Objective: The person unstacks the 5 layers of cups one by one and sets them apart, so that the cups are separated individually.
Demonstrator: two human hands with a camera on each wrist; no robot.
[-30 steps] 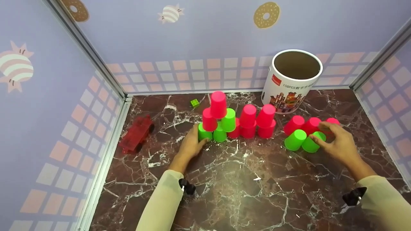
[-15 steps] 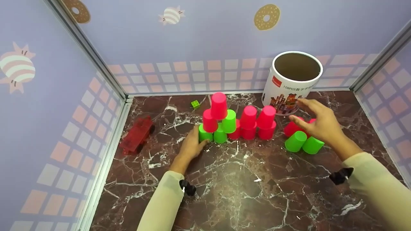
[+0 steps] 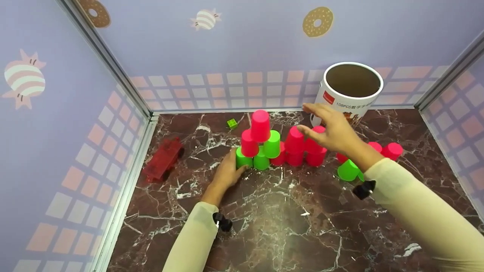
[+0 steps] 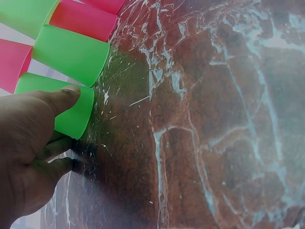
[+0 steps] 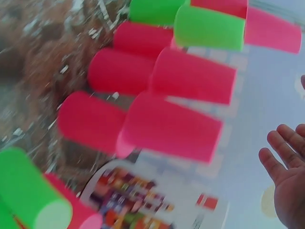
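While left grip (image 3: 227,172) touches green cup (image 3: 242,158) | right grip (image 3: 332,130) spread, empty | canister (image 3: 349,92) hollow

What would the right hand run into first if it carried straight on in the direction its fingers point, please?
Probably the tall pink cup beside the stack; the right hand is open, fingers aimed left just above it. Depth is uncertain, so it could pass over.

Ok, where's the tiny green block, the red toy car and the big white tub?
small green block (image 3: 231,123), head view, its top face
red plastic toy car (image 3: 162,159), head view, its body
white cardboard tub (image 3: 332,99), head view, its outer wall
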